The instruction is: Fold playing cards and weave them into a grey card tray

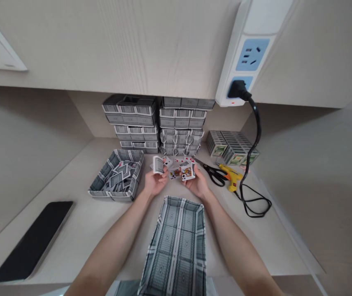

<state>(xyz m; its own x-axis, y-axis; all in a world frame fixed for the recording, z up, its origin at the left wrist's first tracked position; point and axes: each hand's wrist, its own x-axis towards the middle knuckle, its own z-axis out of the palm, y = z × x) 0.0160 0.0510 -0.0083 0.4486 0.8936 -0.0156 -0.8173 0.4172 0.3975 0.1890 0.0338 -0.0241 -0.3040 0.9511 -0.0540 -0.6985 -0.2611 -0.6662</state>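
My left hand (155, 182) is closed on a small stack of playing cards (158, 164), held on edge with the patterned backs showing. My right hand (196, 183) pinches a face-up picture card (187, 172) just to the right. More face-up cards (176, 164) lie spread on the desk beyond both hands. Directly in front of me stands a rectangular tray made of playing cards (176, 242), its inside showing only card backs.
A second card tray (101, 181) at the left holds loose cards. Stacks of finished card trays (159, 123) stand at the back, boxed decks (231, 148) to the right. Scissors (213, 172), a yellow glue gun (231, 177) with a black cord (254, 201), and a phone (33, 240) lie around.
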